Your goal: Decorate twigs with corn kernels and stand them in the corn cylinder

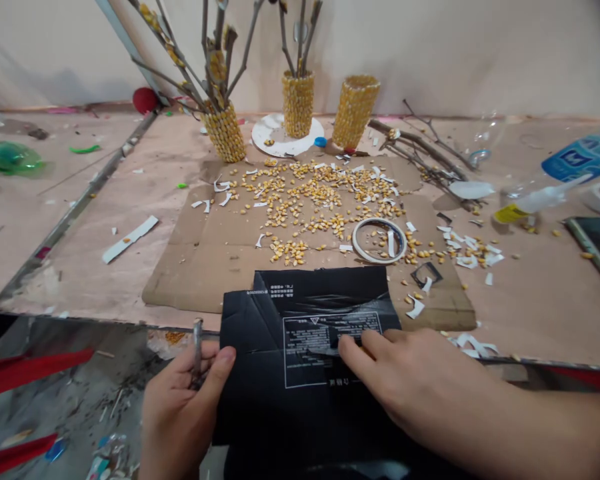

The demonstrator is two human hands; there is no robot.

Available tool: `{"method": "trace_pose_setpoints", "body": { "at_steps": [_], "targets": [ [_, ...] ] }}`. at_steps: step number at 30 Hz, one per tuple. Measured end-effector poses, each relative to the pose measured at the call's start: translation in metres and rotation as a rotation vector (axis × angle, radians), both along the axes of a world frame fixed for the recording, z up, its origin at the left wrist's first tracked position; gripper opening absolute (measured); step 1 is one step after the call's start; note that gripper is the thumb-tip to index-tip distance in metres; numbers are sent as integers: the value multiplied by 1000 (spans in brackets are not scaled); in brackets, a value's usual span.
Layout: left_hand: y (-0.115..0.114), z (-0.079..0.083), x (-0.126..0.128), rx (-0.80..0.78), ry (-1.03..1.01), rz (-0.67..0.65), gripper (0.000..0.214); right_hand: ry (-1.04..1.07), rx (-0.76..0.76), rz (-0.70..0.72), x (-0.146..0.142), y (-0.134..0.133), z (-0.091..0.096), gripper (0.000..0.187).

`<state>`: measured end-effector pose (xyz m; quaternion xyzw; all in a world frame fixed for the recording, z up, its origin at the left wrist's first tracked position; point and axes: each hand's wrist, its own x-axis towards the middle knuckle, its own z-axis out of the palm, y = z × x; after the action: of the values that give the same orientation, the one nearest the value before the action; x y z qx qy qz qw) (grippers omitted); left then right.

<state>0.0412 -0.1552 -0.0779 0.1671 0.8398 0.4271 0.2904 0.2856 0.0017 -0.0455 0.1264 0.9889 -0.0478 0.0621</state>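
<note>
A sheet of black cardboard (260,353) with white print is held upright at the table's front edge, its top tilted over brown cardboard. My left hand (185,400) is at its left side, thumb against the edge. The curled fingers of that hand also hold a thin, greyish rod-like tool (198,347) pointing up; its kind is unclear. My right hand (405,373) lies across the printed face, fingers bent and closed on a dark creased part of the cardboard. Its fingertips are partly hidden.
Corn kernels (325,193) and paper scraps cover the brown cardboard (180,267), with a tape roll (379,241) among them. Behind stand corn-covered cups (223,133), two holding twigs. At right are branches (425,150), a glue bottle (540,200), a labelled bottle (580,157) and a phone (597,247).
</note>
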Motion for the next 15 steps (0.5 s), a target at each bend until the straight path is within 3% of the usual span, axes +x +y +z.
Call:
{"method": "trace_pose_setpoints", "body": {
  "at_steps": [6,11,15],
  "targets": [
    [-2,2,-4,-42,105,26,33,42,54,-48,32,7,2,49],
    [-2,5,3,-5,124,132,31,19,26,-89,56,12,3,44],
    [-4,1,2,31,122,78,29,-19,-17,-166,76,17,7,38]
  ]
}}
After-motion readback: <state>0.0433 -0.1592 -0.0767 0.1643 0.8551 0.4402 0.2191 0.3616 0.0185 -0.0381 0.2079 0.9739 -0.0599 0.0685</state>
